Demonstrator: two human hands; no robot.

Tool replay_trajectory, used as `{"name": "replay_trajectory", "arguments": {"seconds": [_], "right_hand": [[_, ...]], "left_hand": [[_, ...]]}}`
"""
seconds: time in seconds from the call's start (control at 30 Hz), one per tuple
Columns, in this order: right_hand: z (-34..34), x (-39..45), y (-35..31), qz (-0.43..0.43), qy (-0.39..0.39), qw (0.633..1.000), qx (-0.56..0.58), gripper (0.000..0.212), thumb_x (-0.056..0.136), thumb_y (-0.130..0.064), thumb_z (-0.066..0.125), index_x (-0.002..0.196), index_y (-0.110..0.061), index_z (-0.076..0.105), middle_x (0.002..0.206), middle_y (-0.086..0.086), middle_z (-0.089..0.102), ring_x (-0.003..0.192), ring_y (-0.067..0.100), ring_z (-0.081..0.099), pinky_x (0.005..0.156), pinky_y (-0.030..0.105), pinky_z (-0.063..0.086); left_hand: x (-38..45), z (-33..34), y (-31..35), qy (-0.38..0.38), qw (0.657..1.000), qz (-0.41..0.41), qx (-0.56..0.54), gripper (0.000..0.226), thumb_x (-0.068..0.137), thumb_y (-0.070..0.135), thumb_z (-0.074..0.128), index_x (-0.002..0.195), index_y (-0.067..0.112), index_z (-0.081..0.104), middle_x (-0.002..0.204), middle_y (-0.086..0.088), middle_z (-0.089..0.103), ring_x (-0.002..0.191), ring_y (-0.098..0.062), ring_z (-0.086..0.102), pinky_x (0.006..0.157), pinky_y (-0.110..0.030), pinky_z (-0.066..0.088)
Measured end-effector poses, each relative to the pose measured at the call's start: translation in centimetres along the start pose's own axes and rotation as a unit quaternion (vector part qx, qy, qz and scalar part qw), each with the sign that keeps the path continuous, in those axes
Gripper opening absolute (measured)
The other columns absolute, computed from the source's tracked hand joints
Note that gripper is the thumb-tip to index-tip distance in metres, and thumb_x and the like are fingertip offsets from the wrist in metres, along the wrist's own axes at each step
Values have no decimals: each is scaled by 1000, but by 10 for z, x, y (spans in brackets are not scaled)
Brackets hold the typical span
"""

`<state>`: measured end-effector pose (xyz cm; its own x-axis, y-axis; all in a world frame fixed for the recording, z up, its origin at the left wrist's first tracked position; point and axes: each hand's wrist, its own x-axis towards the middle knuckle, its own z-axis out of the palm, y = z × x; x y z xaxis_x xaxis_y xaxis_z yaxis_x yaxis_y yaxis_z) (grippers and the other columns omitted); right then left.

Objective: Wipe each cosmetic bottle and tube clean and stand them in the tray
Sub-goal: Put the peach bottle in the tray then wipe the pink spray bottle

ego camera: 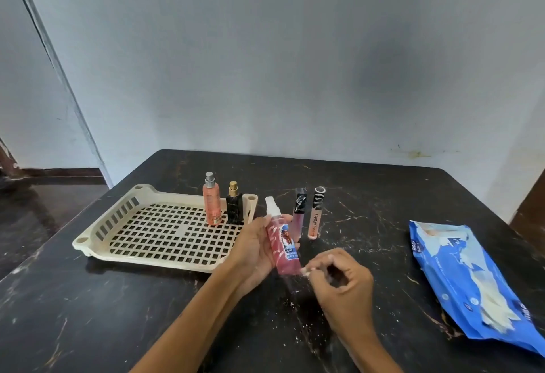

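My left hand (256, 250) grips a pink spray bottle (283, 242) with a white nozzle, tilted above the dark table. My right hand (339, 279) is just right of the bottle's base, fingers curled, pinching a small white scrap against it. A cream perforated tray (165, 225) lies to the left. An orange spray bottle (211, 200) and a black bottle with a gold top (234, 204) stand upright at the tray's far right corner. Two lip gloss tubes, one mauve (299, 216) and one peach (316, 213), stand on the table right of the tray.
A blue pack of wet wipes (472, 281) lies at the right side of the dark marbled table (88, 313). White crumbs are scattered on the table near my hands. A pale wall rises behind the table's far edge.
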<state>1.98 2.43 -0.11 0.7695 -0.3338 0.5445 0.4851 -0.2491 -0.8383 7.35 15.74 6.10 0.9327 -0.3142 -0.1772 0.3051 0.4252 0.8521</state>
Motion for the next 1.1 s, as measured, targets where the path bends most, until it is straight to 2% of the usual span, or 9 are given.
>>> {"name": "replay_trajectory", "arguments": {"seconds": [0.1,0.17,0.23,0.33,0.5,0.6,0.7,0.83,1.1], "right_hand": [[-2,2,1,61,55,996,27,6,66,-23,64,64,-21,69,67,1,68,58,18,61,52,27,50],[-2,3,4,84,93,992,31,25,75,2,67,64,-21,70,68,-1,70,57,13,60,51,19,48],[-3,3,3,106,112,988,25,36,80,11,63,75,-23,73,76,-5,72,69,11,66,58,12,49],[0,3,1,109,106,988,6,38,85,8,61,86,-28,74,89,-14,73,88,0,66,71,6,48],[3,3,-3,65,70,995,-39,40,89,3,60,92,-35,70,96,-20,71,93,3,66,80,20,53],[8,5,-5,1,58,995,-86,46,91,4,57,100,-40,64,101,-21,68,93,3,65,77,16,51],[13,11,-6,-69,39,991,-104,37,92,4,56,105,-30,65,102,-20,66,99,3,64,83,12,48],[19,16,-1,-121,17,987,-107,21,90,-12,52,101,-15,70,101,-11,66,99,0,63,87,10,47],[18,10,7,-131,-17,985,-116,26,78,5,62,98,-5,76,102,-3,71,100,4,66,90,19,52]], "left_hand": [[0,0,-4,-16,1000,-21,-7,35,100,21,34,111,-5,55,77,-14,67,73,-23,64,70,-34,56],[0,-2,-6,-41,999,-32,-4,34,98,21,37,111,-6,54,78,-14,67,73,-25,66,72,-34,57],[0,-4,-9,-56,998,-32,12,32,96,21,40,107,-5,56,79,-15,66,73,-26,66,72,-35,57],[1,-4,-16,-59,997,-34,45,30,93,22,43,104,-2,57,74,-12,65,68,-23,65,67,-32,56],[4,-1,-24,-53,996,-26,65,30,85,23,48,104,0,52,65,-8,61,52,-18,57,50,-26,49],[6,-2,-27,-37,999,-11,29,32,88,23,46,110,0,51,67,-8,56,51,-16,54,46,-26,47],[10,-6,-30,-31,999,-11,20,39,95,29,38,119,3,56,70,-8,57,53,-14,53,49,-25,47],[12,-7,-31,-19,999,-44,-19,42,95,36,38,100,5,66,77,-12,68,67,-21,63,66,-34,51],[17,-11,-33,-35,999,4,-7,35,97,31,34,93,7,60,76,-9,67,71,-19,62,74,-34,50]]}}
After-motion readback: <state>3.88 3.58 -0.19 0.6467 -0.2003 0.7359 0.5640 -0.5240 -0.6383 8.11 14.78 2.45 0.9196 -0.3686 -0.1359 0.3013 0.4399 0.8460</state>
